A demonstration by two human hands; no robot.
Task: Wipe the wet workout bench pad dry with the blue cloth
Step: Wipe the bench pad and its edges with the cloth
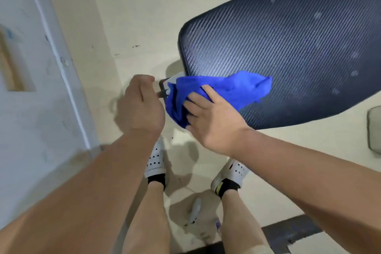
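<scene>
The pad (288, 47), dark with a woven, carbon-like texture, fills the upper right of the view and runs out of frame at the right edge. Pale wet spots dot its surface, mostly toward the far and right parts. The cloth (226, 90), bright blue and bunched, lies over the pad's near corner; part of it rests on the pad and part hangs off the edge toward the floor.

The right hand (212, 117) presses palm-down on the cloth at that corner, its fingers (193, 107) spread and dug into the folds, gripping the cloth. The left hand (142, 105) hovers just left of the cloth, fingers curled into a loose fist; whether it holds anything cannot be told. Just beside it, a small dark piece of the frame (164, 88) shows from under the cloth.

No containers are in view. The floor (144, 16) is pale beige with a few dark specks. A light blue-grey wall (31, 109) with worn paint rises on the left. The person stands in white perforated shoes (155, 161) and black socks. A small pale object (194, 210), blurred, lies on the floor between the legs. A grey object (375, 128) sits at the right edge, and a dark mat (292, 231) shows at the lower right.
</scene>
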